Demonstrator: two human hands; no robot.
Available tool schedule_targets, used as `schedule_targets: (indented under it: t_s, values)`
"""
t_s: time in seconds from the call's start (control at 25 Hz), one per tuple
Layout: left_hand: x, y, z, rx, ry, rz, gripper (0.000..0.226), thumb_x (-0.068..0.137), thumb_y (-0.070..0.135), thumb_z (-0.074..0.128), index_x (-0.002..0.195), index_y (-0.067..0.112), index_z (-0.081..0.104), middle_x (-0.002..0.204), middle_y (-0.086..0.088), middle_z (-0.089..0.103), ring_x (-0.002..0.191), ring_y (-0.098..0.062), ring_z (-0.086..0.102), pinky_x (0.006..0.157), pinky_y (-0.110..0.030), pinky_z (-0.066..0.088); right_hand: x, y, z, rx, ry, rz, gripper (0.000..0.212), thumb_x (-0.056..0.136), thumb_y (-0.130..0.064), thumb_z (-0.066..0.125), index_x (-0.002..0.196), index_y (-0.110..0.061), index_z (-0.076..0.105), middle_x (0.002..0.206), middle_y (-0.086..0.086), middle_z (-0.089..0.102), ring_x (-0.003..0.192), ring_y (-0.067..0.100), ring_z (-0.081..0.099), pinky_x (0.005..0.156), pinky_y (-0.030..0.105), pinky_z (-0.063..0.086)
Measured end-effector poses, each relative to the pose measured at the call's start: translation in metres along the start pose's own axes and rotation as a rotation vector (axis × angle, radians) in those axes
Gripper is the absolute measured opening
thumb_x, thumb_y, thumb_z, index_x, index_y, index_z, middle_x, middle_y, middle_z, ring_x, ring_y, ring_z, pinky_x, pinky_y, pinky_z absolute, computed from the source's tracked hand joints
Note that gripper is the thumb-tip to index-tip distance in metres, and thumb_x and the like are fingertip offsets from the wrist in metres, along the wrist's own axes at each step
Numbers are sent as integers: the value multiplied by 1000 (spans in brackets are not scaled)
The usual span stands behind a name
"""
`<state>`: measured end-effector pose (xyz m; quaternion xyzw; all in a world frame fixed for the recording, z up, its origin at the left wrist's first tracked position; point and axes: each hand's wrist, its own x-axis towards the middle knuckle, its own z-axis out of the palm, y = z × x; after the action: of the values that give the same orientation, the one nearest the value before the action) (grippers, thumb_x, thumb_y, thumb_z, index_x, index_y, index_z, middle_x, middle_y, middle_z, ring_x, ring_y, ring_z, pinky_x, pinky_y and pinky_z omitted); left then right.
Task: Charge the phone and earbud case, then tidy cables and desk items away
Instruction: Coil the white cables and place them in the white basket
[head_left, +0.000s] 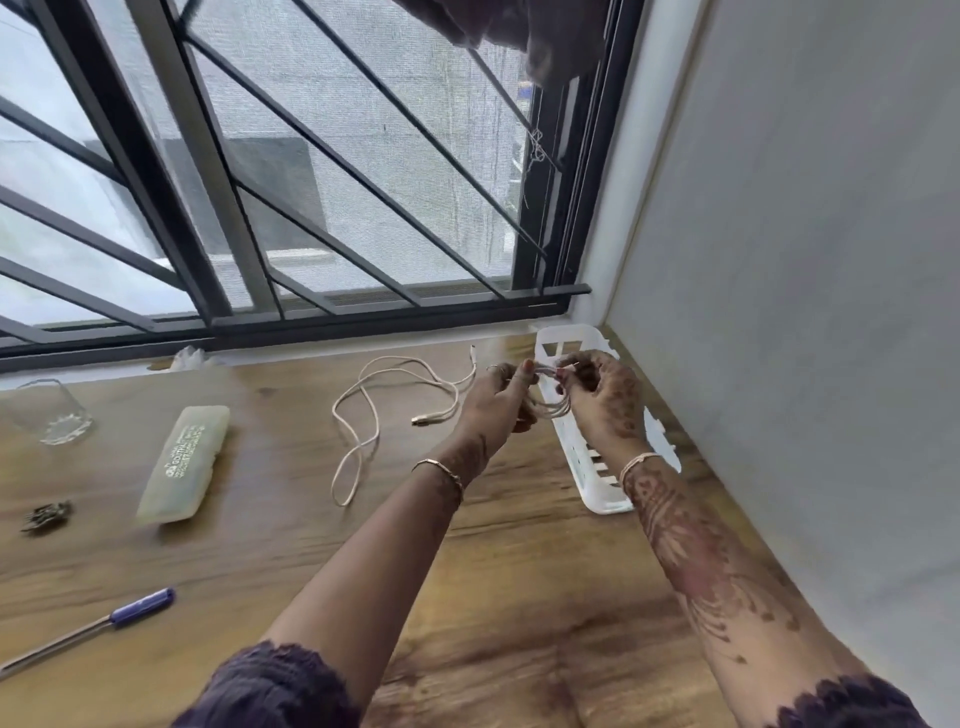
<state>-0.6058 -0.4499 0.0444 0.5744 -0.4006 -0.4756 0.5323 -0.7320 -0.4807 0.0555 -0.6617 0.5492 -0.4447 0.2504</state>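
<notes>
On the tabletop (311, 545), beside the white basket (605, 491), a loose cable (370, 410) lies sprawled, its plug near the left hand (498, 402), where it could snag. Above the basket both hands hold a small coiled cable (550, 410), each grip pinched on its loops; if the right hand (605, 395) slackens, the coil may spring open.

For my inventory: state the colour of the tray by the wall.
White, with slotted sides. The tray shows best in the head view, the only one.
</notes>
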Motion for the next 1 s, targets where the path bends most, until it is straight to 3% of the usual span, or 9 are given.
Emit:
schedule_targets:
  t_s: [0.12,0.28,0.4,0.48,0.64,0.84,1.0]
  values:
    - [6,-1,9,-1,-9,-82,30,96,40,47,91,13,57,73,0,57,59,-16,55,59,-31,52,15,11,-23,-157,58,11,8,86,-15,68,93,-16,72,90,5,74,83,19,68,81,24,52]
    - [7,-11,18,-33,-21,-236,24,91,33,59,102,14,51,87,-1,56,64,-14,55,61,-33,55,32,35,-46,-535,62,-2,15,88,-27,64,99,-20,71,96,10,71,100,30,62,88,36,47]
    - [5,-16,24,-59,-28,-329,39,82,30,72,109,14,49,97,-1,57,75,-15,58,66,-35,58,34,54,-41,-837,-17,-158,13,87,-32,64,96,-26,71,93,5,71,102,25,59,101,39,28]
    - [5,-19,27,-45,-40,-351,49,77,29,76,114,13,47,99,-2,58,77,-15,59,58,-31,57,34,63,-35,-897,-51,-223,10,84,-33,67,92,-27,71,96,3,71,108,21,59,110,41,8]
    - [4,-25,32,-50,-75,-380,52,77,24,77,116,10,46,98,-3,57,75,-15,58,53,-29,55,40,71,-25,-991,-142,-261,9,87,-33,65,92,-31,72,122,4,66,127,17,51,108,45,-22]
    - [5,-28,31,-90,-75,-417,44,80,23,74,113,10,47,105,-8,59,77,-17,59,72,-39,58,41,65,-16,-1146,-215,-190,18,87,-32,65,103,-35,71,143,2,51,136,15,41,107,53,-21]
    - [5,-23,28,-106,-56,-416,42,84,21,69,118,7,47,113,-11,58,73,-15,58,58,-29,56,41,67,-17,-1127,-181,-213,17,91,-31,61,102,-36,72,140,4,54,135,17,43,107,53,-18]
